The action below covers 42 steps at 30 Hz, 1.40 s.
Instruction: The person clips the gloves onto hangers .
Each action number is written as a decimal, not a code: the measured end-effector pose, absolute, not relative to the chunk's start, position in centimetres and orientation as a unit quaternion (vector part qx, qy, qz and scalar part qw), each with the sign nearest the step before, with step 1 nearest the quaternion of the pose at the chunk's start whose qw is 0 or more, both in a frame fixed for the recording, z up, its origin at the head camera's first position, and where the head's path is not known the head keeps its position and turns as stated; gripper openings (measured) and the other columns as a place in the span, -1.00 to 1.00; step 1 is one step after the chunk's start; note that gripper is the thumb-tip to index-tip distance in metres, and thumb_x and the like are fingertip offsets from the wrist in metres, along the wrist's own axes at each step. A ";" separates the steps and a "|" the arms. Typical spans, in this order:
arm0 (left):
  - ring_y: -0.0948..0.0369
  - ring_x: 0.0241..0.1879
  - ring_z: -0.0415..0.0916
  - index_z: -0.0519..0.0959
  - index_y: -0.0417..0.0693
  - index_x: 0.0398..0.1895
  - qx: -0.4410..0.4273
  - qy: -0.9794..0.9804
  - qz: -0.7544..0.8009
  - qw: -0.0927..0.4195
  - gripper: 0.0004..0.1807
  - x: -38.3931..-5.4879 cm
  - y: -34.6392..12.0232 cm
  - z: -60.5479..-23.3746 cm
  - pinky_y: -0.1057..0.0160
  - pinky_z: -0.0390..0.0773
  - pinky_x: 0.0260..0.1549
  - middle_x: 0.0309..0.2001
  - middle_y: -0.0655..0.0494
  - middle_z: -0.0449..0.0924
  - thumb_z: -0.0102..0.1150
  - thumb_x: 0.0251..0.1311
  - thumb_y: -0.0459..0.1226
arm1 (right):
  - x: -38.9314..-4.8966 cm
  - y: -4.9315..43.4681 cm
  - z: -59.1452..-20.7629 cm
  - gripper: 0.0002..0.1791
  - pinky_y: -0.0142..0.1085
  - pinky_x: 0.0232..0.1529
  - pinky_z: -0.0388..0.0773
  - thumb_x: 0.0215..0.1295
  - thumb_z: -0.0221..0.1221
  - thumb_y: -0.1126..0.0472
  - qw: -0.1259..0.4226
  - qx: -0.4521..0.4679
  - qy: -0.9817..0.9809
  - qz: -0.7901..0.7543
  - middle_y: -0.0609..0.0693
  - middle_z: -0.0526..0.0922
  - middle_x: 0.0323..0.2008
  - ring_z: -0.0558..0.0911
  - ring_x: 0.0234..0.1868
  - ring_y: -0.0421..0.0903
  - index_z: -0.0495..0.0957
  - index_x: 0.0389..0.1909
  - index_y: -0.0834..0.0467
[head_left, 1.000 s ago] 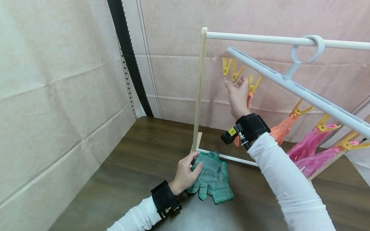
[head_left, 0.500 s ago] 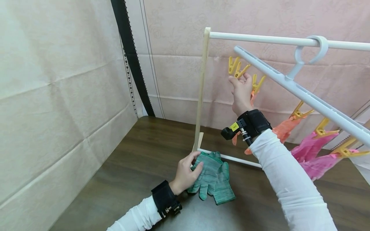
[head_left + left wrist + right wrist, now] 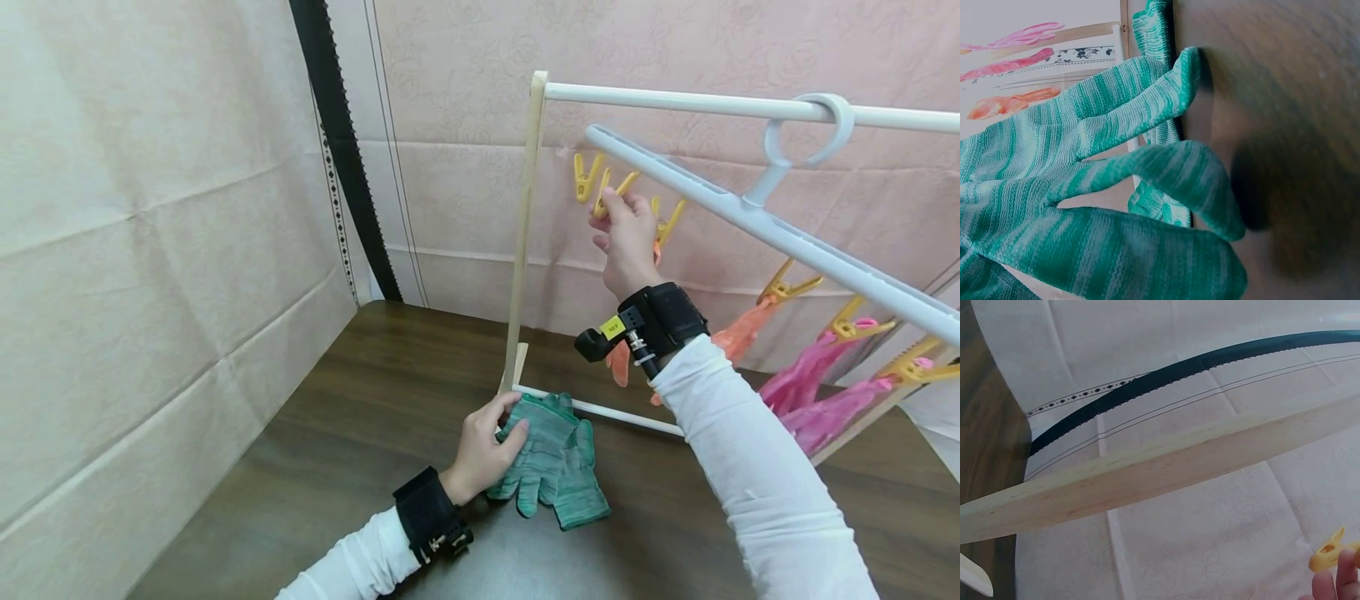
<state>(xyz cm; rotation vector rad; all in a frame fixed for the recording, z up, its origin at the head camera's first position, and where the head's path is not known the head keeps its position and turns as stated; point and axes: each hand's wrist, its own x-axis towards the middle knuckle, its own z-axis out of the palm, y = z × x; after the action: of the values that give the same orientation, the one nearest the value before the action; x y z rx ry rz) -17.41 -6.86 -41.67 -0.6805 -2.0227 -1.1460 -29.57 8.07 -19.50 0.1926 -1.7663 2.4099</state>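
Note:
My left hand (image 3: pixel 483 446) holds a green striped knit glove (image 3: pixel 540 437) near its cuff, thumb on the front. A second green glove (image 3: pixel 581 492) lies behind it, on the table. In the left wrist view the held glove (image 3: pixel 1079 137) fills much of the picture, its fingers pointing right. Up at the far end of the pale blue hanger (image 3: pixel 750 212), my right hand (image 3: pixel 630 237) pinches a yellow clothespin (image 3: pixel 602 193) between thumb and fingers. Another yellow clothespin (image 3: pixel 584 179) hangs just left of it. In the right wrist view only fingertips (image 3: pixel 1347 575) and a clothespin (image 3: pixel 1329 553) show.
The hanger hooks over the white rod (image 3: pixel 675 100) of a wooden stand (image 3: pixel 525 233). Further clothespins hold an orange glove (image 3: pixel 742 333) and pink gloves (image 3: pixel 810 375) to the right of my right hand. Pale cloth (image 3: pixel 150 250) walls the dark wooden table (image 3: pixel 300 467).
My right hand reached up to the second clothespin and took it between thumb and fingers. The hanger's far end swung right, then back left. My left hand and the green gloves stayed put.

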 end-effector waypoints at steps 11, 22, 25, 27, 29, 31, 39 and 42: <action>0.20 -0.50 0.37 0.43 -0.30 -0.07 -0.266 -0.779 -0.448 0.349 -0.68 -17.1 -6.7 -41.5 0.32 0.44 -0.50 -0.51 -0.01 0.44 0.07 0.05 -0.45 | -29.1 8.0 -19.1 -0.78 -0.34 -0.21 0.32 0.28 -0.07 0.00 0.040 0.086 -0.575 0.813 -0.06 0.43 -0.52 0.48 -0.42 -0.18 0.32 -0.29 0.08; 0.22 -0.50 0.37 0.43 -0.29 -0.08 -0.268 -0.779 -0.446 0.350 -0.69 -17.3 -6.6 -41.7 0.36 0.44 -0.47 -0.49 0.01 0.45 0.04 0.05 -0.45 | -28.6 9.3 -19.4 -0.80 -0.32 -0.14 0.29 0.34 -0.15 0.08 -0.016 0.119 -0.535 0.836 -0.07 0.54 -0.46 0.46 -0.31 -0.14 0.28 -0.17 0.12; 0.23 -0.50 0.37 0.43 -0.29 -0.08 -0.273 -0.777 -0.447 0.351 -0.69 -17.2 -6.6 -41.8 0.39 0.42 -0.47 -0.49 0.01 0.45 0.04 0.05 -0.45 | -28.7 9.7 -19.9 -0.81 -0.31 -0.14 0.29 0.36 -0.19 0.13 -0.019 0.129 -0.538 0.833 -0.07 0.55 -0.43 0.47 -0.29 -0.14 0.27 -0.13 0.13; 0.23 -0.50 0.36 0.43 -0.29 -0.07 -0.274 -0.776 -0.447 0.351 -0.69 -17.2 -6.6 -41.7 0.40 0.41 -0.47 -0.49 0.02 0.44 0.04 0.05 -0.45 | -28.8 9.9 -20.2 -0.82 -0.32 -0.16 0.30 0.38 -0.22 0.20 -0.017 0.139 -0.545 0.826 -0.06 0.54 -0.42 0.48 -0.30 -0.14 0.28 -0.12 0.15; 0.23 -0.50 0.36 0.43 -0.29 -0.07 -0.274 -0.776 -0.446 0.351 -0.69 -17.2 -6.6 -41.8 0.40 0.41 -0.47 -0.49 0.02 0.44 0.04 0.05 -0.46 | -28.9 10.1 -20.6 -0.83 -0.33 -0.20 0.32 0.36 -0.26 0.28 -0.016 0.147 -0.549 0.823 -0.04 0.51 -0.43 0.47 -0.33 -0.14 0.30 -0.17 0.17; 0.22 -0.50 0.36 0.43 -0.30 -0.07 -0.273 -0.778 -0.446 0.350 -0.68 -17.3 -6.6 -41.8 0.40 0.41 -0.47 -0.50 0.02 0.43 0.04 0.04 -0.46 | -29.0 10.2 -20.9 -0.80 -0.34 -0.24 0.34 0.32 -0.31 0.35 -0.013 0.153 -0.552 0.820 -0.03 0.46 -0.45 0.45 -0.38 -0.14 0.30 -0.24 0.18; 0.13 -0.54 0.36 0.43 -0.40 -0.12 -0.268 -0.780 -0.451 0.341 -0.68 -17.2 -6.3 -41.6 0.32 0.41 -0.52 -0.54 -0.05 0.41 0.08 -0.02 -0.52 | -28.4 10.4 -21.8 -0.75 -0.37 -0.42 0.34 0.19 -0.38 0.44 0.000 0.167 -0.539 0.825 -0.04 0.35 -0.63 0.37 -0.60 -0.15 0.28 -0.36 0.18; 0.10 -0.56 0.35 0.43 -0.44 -0.14 -0.270 -0.778 -0.453 0.341 -0.69 -17.2 -6.2 -41.5 0.32 0.40 -0.53 -0.55 -0.08 0.40 0.07 -0.05 -0.55 | -27.9 10.5 -22.1 -0.74 -0.37 -0.42 0.35 0.19 -0.39 0.43 -0.002 0.175 -0.538 0.825 -0.04 0.34 -0.63 0.37 -0.61 -0.15 0.28 -0.32 0.19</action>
<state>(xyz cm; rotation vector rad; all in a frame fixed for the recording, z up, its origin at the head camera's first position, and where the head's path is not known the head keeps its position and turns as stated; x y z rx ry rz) -17.16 -6.22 -41.52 -0.7020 -2.0251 -1.1784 -27.94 10.51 -22.06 0.5506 -1.6917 2.5939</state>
